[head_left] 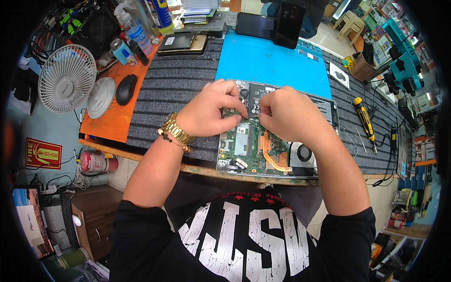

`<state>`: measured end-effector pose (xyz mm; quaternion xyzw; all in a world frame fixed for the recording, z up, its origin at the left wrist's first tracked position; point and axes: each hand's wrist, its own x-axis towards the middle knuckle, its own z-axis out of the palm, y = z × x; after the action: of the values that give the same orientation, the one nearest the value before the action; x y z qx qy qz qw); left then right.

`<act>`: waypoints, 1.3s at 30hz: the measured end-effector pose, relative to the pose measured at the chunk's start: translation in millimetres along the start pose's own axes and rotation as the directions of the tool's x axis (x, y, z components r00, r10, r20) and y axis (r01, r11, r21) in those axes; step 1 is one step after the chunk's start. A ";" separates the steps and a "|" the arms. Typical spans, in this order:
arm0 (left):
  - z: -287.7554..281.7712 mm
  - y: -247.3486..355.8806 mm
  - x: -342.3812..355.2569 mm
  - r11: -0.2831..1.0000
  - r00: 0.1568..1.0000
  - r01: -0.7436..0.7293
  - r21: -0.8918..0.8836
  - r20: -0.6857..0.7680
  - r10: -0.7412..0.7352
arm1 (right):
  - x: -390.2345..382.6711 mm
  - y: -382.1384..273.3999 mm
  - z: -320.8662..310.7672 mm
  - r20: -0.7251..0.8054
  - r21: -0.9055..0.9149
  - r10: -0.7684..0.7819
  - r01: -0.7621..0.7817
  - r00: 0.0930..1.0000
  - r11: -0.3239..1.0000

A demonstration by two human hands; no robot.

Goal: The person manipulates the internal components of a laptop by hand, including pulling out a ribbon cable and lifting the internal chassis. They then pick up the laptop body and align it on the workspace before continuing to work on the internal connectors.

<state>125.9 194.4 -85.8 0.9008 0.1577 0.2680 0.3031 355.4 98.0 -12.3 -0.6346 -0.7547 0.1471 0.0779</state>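
An opened laptop point(253, 162) lies on the bench in front of me, its green circuit board, copper heat pipe point(268, 155) and round black fan point(304, 152) exposed. Along its far side sits a black battery point(256, 97), partly covered by my hands. My left hand point(211, 109), below a gold watch point(176, 129), has thumb and index finger drawn together at the battery's near edge. Across from it, my right hand point(291, 113) is curled in a pinch at the same edge. Whatever is between the fingertips of either hand is too small or hidden.
A blue mat point(272, 63) spreads beyond the laptop, with two dark phones point(289, 26) at its far edge. To the right lies a yellow-black screwdriver point(363, 118). A white fan point(68, 79) and a black mouse point(126, 90) stand on the left.
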 end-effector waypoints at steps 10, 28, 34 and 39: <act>-2.4 5.1 -0.3 1.000 0.999 0.024 -0.008 0.048 -0.023 | 0.7 5.4 4.2 0.000 0.070 -0.016 0.016 1.000 0.997; -7.7 2.8 1.0 0.992 0.998 0.031 -0.123 0.056 -0.024 | -4.4 22.2 6.7 0.014 0.176 -0.037 0.034 0.999 0.984; -4.2 -5.4 -0.4 0.926 0.986 0.161 -0.342 0.011 -0.168 | 1.9 1.7 11.1 0.026 0.264 -0.029 0.021 0.999 0.964; -4.3 -8.1 -0.7 0.889 0.968 0.234 -0.393 0.012 -0.250 | 8.5 -4.1 21.5 0.022 0.175 -0.109 0.104 0.994 0.979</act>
<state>121.9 202.2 -88.3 0.7899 0.2178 0.2715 0.5049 343.5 103.1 -31.9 -0.5817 -0.7730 0.2178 0.1288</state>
